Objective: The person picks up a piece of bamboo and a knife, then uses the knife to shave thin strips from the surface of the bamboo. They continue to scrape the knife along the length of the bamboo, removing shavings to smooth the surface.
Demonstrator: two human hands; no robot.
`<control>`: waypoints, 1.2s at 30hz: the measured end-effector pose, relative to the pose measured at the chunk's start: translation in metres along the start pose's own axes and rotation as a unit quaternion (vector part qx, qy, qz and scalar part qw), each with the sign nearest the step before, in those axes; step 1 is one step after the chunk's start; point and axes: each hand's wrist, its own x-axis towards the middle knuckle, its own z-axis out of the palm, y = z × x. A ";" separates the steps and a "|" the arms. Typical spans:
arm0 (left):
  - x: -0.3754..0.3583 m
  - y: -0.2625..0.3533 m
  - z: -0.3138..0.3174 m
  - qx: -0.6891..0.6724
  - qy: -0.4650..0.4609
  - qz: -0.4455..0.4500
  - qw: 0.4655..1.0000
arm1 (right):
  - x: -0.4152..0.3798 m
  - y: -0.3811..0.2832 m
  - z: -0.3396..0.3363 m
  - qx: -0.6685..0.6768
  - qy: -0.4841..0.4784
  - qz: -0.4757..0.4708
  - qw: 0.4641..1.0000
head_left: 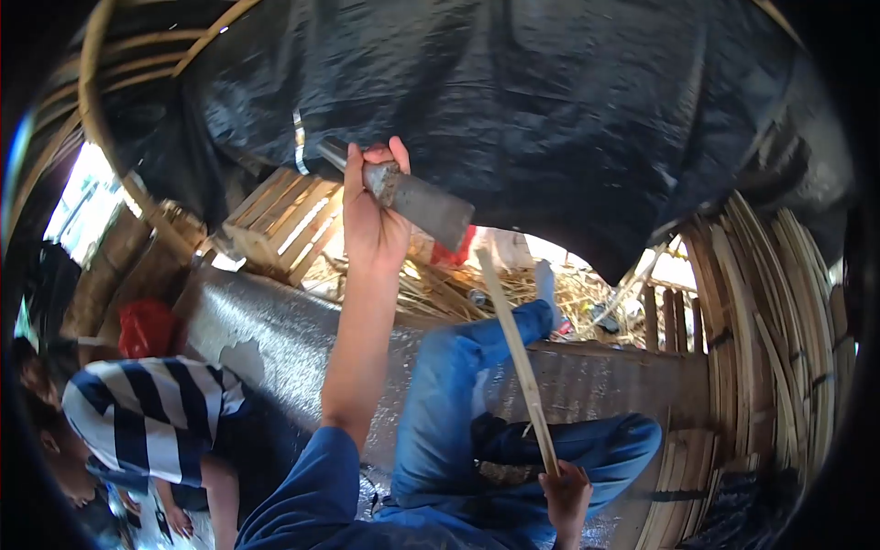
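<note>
My left hand (378, 225) is raised in front of me, its fingers closed round a cleaver (431, 213) near the joint of blade and handle. The broad, dull grey blade slants down to the right, and the dark handle sticks out at the upper left. Low on the right, beside my bent knee, my right hand (566, 500) grips the bottom end of a long, pale bamboo strip (516, 353). That strip leans up and slightly left, its top end below the blade and apart from it.
A person in a striped shirt (151, 412) sits close on my left. Bundled bamboo slats (761, 330) stand at the right. Ahead are a wooden crate (280, 220), a black tarp (550, 119) and scattered shavings (596, 298). A red bag (147, 327) lies at the left.
</note>
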 end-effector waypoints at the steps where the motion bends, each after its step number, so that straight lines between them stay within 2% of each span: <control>1: 0.004 -0.023 -0.009 0.037 0.016 -0.007 0.999 | 0.006 -0.002 -0.007 -0.001 -0.006 -0.023 1.000; 2: 0.005 -0.051 -0.013 0.038 0.029 -0.030 0.998 | 0.008 -0.004 -0.014 0.000 -0.015 -0.040 0.999; 4: 0.005 -0.110 -0.022 0.314 -0.007 0.036 0.949 | 0.013 0.005 -0.023 0.017 -0.100 -0.012 0.995; 5: 0.003 -0.137 -0.026 0.390 -0.013 0.038 0.920 | 0.008 0.011 -0.024 0.032 -0.121 -0.021 0.992; 6: 0.004 -0.160 -0.033 0.387 -0.008 0.011 0.922 | 0.007 0.014 -0.024 0.046 -0.139 -0.035 0.989; 8: -0.003 -0.191 -0.047 0.443 -0.047 -0.045 0.894 | 0.006 0.011 -0.025 0.044 -0.194 0.007 0.980; 10: -0.017 -0.214 -0.053 0.448 -0.019 -0.097 0.889 | 0.012 -0.006 -0.034 0.111 -0.231 0.029 0.966; 11: -0.025 -0.220 -0.056 0.419 0.042 -0.126 0.898 | 0.012 -0.006 -0.029 0.122 -0.223 0.051 0.966; 12: -0.034 -0.221 -0.059 0.391 0.101 -0.152 0.902 | 0.012 -0.002 -0.015 0.094 -0.190 -0.001 0.977; 13: -0.042 -0.211 -0.068 0.310 0.134 -0.217 0.916 | 0.010 -0.002 0.001 0.068 -0.158 -0.054 0.984; 14: -0.055 -0.204 -0.077 0.318 0.139 -0.236 0.908 | 0.009 -0.002 0.013 0.084 -0.154 -0.039 0.984; 15: -0.065 -0.195 -0.084 0.180 0.210 -0.304 0.912 | 0.015 -0.001 0.027 0.060 -0.150 -0.070 0.984; 16: -0.074 -0.185 -0.086 0.041 0.282 -0.363 0.887 | 0.019 -0.005 0.041 0.037 -0.146 -0.100 0.984; 18: -0.097 -0.172 -0.081 -0.017 0.364 -0.390 0.846 | 0.019 -0.014 0.068 0.024 -0.164 -0.092 0.982; 19: -0.103 -0.158 -0.082 -0.032 0.364 -0.440 0.820 | 0.019 -0.020 0.078 -0.010 -0.181 -0.087 0.980; 20: -0.116 -0.152 -0.090 -0.034 0.370 -0.395 0.840 | 0.015 -0.026 0.083 -0.009 -0.184 -0.080 0.980; 23: -0.138 -0.132 -0.084 -0.078 0.357 -0.389 0.846 | 0.008 -0.045 0.074 -0.065 -0.174 -0.079 0.979; 25: -0.143 -0.126 -0.079 -0.053 0.368 -0.372 0.850 | 0.022 -0.070 0.048 0.094 -0.023 -0.122 0.988; 26: -0.147 -0.124 -0.080 -0.056 0.363 -0.362 0.857 | 0.029 -0.083 0.033 0.085 -0.021 -0.114 0.990; 28: -0.154 -0.122 -0.082 -0.037 0.334 -0.351 0.874 | 0.038 -0.106 0.012 0.281 0.039 -0.188 0.940; 29: -0.157 -0.122 -0.081 -0.020 0.317 -0.337 0.887 | 0.038 -0.112 0.014 0.275 0.045 -0.183 0.943; 31: -0.161 -0.119 -0.087 0.013 0.285 -0.304 0.909 | 0.038 -0.121 0.018 0.499 0.105 -0.168 0.844; 33: -0.163 -0.110 -0.093 0.046 0.271 -0.273 0.922 | 0.037 -0.124 0.016 0.533 0.111 -0.135 0.828; 34: -0.163 -0.113 -0.085 0.152 0.267 -0.226 0.924 | 0.035 -0.126 0.016 0.569 0.113 -0.105 0.808; 36: -0.164 -0.119 -0.075 0.260 0.286 -0.158 0.909 | 0.035 -0.131 0.016 0.587 0.123 -0.074 0.797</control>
